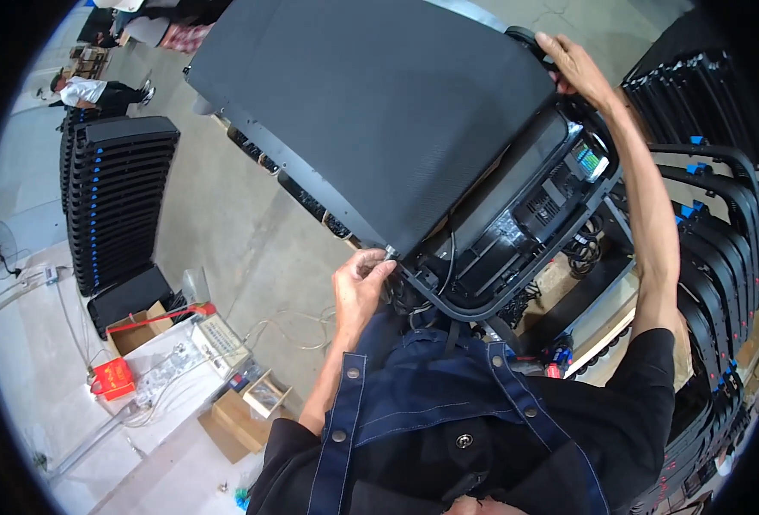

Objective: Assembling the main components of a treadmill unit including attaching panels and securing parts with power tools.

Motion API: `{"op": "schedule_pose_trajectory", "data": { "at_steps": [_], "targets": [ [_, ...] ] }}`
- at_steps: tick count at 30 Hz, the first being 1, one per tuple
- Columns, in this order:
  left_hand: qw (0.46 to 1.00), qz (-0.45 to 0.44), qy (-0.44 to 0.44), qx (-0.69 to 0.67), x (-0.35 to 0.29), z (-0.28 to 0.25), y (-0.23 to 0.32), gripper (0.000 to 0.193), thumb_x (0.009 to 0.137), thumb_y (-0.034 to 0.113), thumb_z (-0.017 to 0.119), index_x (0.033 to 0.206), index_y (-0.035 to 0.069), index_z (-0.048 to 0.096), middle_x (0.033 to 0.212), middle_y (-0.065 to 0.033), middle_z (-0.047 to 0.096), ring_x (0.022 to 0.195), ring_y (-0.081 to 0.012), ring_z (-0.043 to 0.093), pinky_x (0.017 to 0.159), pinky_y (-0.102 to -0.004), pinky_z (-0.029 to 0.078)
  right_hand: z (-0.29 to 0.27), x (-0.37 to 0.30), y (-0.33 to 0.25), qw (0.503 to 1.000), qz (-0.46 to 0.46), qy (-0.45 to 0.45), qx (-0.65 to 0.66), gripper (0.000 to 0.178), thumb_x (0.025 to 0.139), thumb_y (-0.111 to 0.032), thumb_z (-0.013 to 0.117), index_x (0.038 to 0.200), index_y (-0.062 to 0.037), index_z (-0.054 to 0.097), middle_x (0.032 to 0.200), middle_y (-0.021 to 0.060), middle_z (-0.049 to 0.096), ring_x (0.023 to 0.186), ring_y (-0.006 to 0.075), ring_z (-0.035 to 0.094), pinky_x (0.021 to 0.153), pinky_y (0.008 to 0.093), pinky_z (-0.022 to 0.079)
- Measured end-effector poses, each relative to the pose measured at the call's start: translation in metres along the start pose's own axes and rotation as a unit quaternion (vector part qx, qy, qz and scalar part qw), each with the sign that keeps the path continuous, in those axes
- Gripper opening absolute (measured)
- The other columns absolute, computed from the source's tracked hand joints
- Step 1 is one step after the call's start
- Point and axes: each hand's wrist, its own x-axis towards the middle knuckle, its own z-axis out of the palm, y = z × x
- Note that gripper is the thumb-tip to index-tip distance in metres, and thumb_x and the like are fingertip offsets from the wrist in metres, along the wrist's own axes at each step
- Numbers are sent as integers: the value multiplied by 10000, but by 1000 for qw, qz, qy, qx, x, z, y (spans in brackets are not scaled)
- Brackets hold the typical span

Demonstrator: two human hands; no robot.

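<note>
In front of me lies a treadmill-like unit with a broad dark belt (379, 112) and a metal side rail (311, 184). Its near end is uncovered, showing a black motor housing (547, 206) and a small green circuit board (587, 160) inside a rounded black frame (517, 296). My left hand (358, 287) pinches a small silver bolt-like piece (391, 252) at the belt's near left corner. At the right corner, my right hand (577, 73) is closed around a black rounded part (525, 36); its fingertips are partly hidden.
A tall stack of black panels (122, 202) stands at left. Below it, a white bench (173, 369) carries a red box (113, 378), loose small parts and a beige device (220, 345). Curved black frames (714, 257) crowd my right side. A cable (311, 318) crosses the floor; people are farther off.
</note>
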Motion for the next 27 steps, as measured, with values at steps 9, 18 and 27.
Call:
{"op": "schedule_pose_trajectory", "data": {
  "at_steps": [9, 18, 27],
  "targets": [
    [995, -37, -58, -71, 0, -4, -6, 184, 934, 97, 715, 1018, -64, 689, 820, -69, 709, 716, -117, 648, 677, -272, 546, 7, -30, -5, 991, 66, 68, 91, 665, 904, -613, 651, 982, 38, 759, 726, 76, 644, 637, 182, 595, 641, 369, 513],
    [995, 90, -14, -43, -51, 25, -8, 132, 878, 36, 755, 953, -54, 697, 803, -72, 711, 713, -82, 625, 667, -256, 523, -37, -105, 64, 991, 93, 64, 66, 541, 947, -536, 668, 729, -42, 654, 583, 4, 568, 519, 87, 527, 514, 288, 411],
    [947, 277, -14, 159, -42, 48, 18, 108, 851, 24, 746, 845, -3, 641, 761, -146, 647, 655, -310, 642, 613, -377, 513, -8, -102, 89, 948, 83, 269, 146, 447, 920, -418, 731, 770, 2, 717, 591, 62, 633, 521, 124, 597, 500, 310, 479]
  ]
}}
